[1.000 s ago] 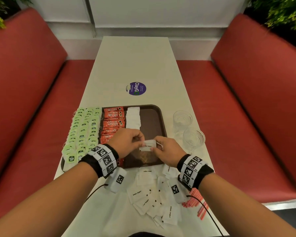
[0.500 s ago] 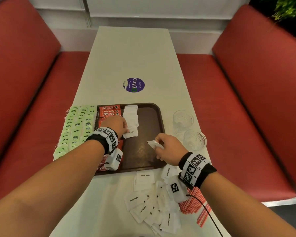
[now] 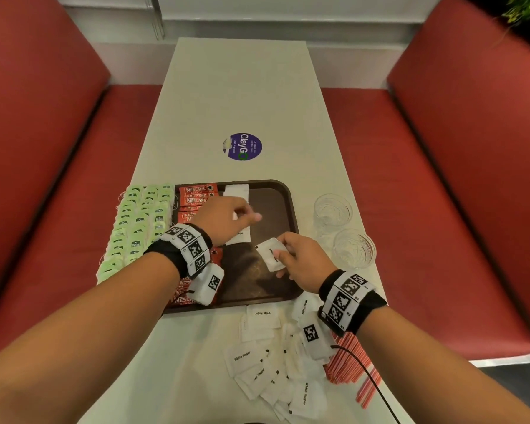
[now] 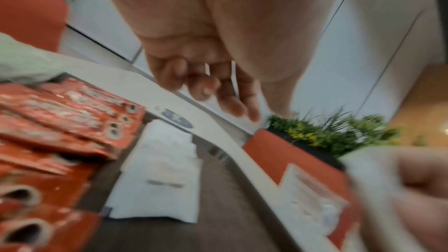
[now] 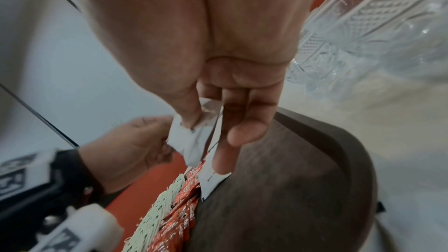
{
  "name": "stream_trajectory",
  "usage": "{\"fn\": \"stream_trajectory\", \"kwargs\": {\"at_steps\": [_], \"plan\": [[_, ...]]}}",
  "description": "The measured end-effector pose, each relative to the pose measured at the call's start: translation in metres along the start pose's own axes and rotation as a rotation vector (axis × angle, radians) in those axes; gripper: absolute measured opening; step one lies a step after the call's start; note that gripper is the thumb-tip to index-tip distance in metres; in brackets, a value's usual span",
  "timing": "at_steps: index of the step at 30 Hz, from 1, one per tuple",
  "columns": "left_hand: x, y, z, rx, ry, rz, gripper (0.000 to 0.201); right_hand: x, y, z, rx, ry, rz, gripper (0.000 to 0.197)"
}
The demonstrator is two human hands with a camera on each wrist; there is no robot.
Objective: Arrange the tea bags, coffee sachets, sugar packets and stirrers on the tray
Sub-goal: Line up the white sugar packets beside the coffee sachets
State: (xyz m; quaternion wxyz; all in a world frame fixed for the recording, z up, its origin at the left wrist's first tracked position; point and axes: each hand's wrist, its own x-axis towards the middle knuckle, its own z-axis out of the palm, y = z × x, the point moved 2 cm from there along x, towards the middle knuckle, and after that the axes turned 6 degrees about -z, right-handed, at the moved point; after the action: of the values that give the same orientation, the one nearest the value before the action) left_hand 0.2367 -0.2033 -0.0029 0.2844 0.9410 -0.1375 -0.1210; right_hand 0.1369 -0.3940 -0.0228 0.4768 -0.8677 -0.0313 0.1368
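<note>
A brown tray (image 3: pixel 292 209) holds rows of green tea bags (image 3: pixel 138 228), red coffee sachets (image 3: pixel 196 194) and a column of white sugar packets (image 3: pixel 236 191). My left hand (image 3: pixel 245 217) hovers over that column with loosely curled fingers and nothing in it; the left wrist view shows the left hand (image 4: pixel 208 87) empty above the sugar packets (image 4: pixel 164 160). My right hand (image 3: pixel 291 255) pinches white sugar packets (image 3: pixel 270 255) over the tray's bare right part. In the right wrist view the thumb and fingers (image 5: pixel 242 131) pinch the packets (image 5: pixel 191 141).
Loose sugar packets (image 3: pixel 276 371) lie on the table in front of the tray, with red stirrers (image 3: pixel 349 362) to their right. Two glass cups (image 3: pixel 332 209) (image 3: pixel 354 247) stand right of the tray. A purple sticker (image 3: pixel 242 146) is beyond it. Red benches flank the table.
My left hand took one packet from the right hand, laid it on the sugar column, and has now lifted and shifted right. The right hand keeps its packets.
</note>
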Motion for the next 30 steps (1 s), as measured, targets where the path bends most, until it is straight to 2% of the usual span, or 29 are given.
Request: {"fn": "stream_trajectory", "kwargs": {"at_steps": [2, 4, 7, 10, 14, 16, 19, 22, 25, 30], "plan": [[-0.014, 0.02, 0.001, -0.093, -0.153, 0.106, 0.024, 0.001, -0.004, 0.001, 0.004, -0.013, -0.013, 0.011], [-0.022, 0.027, 0.008, -0.06, -0.233, 0.156, 0.023, 0.002, -0.008, 0.001, 0.016, -0.007, -0.019, 0.016], [-0.022, 0.024, 0.014, -0.044, -0.206, 0.149, 0.016, 0.001, -0.01, 0.001, 0.078, 0.017, -0.028, 0.023], [-0.022, 0.02, 0.012, -0.1, -0.184, 0.132, 0.015, 0.0, -0.01, 0.0, -0.005, 0.051, -0.071, 0.034], [-0.022, 0.015, 0.006, 0.08, -0.277, 0.152, 0.016, 0.003, -0.007, 0.0, -0.049, 0.084, -0.076, 0.035], [-0.019, 0.006, 0.004, 0.174, -0.261, 0.097, 0.017, 0.005, -0.005, -0.001, -0.067, 0.092, -0.074, 0.036], [-0.013, -0.016, 0.0, 0.247, -0.137, -0.061, 0.02, 0.005, 0.001, -0.002, -0.111, 0.072, -0.044, 0.034], [-0.008, -0.031, 0.003, 0.32, -0.149, -0.2, 0.027, 0.008, 0.011, 0.002, -0.196, -0.018, 0.02, 0.028], [-0.001, -0.034, 0.01, 0.377, -0.16, -0.271, 0.028, 0.019, 0.011, 0.005, -0.277, -0.073, 0.056, 0.035], [0.009, -0.031, 0.016, 0.498, -0.077, -0.37, 0.03, 0.05, -0.007, 0.014, -0.352, -0.149, 0.067, 0.044]]}}
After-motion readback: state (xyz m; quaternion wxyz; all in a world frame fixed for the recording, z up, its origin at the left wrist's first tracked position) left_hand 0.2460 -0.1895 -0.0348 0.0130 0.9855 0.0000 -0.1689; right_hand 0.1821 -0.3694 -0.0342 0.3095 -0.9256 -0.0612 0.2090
